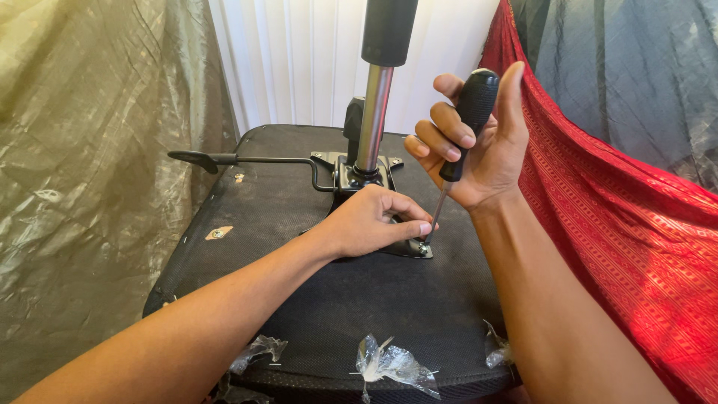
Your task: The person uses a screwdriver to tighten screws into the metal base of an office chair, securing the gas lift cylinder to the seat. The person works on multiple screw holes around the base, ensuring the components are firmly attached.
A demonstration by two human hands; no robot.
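At near plate corner, right hand [479, 150] grips screwdriver [462, 135] on screw [423, 245]. Left hand [374, 223], fingers curled, pins mounting plate [407, 249]; a slipped tip could jab its fingertips [423, 228].

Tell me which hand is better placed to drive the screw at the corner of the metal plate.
Right. The right hand already grips the black-handled screwdriver, its tip on the screw. The left hand lies flat on the black metal chair plate, steadying it.

Black-handled screwdriver [462, 135] stands nearly upright — tip on a screw [424, 248] in the black metal plate [410, 249].
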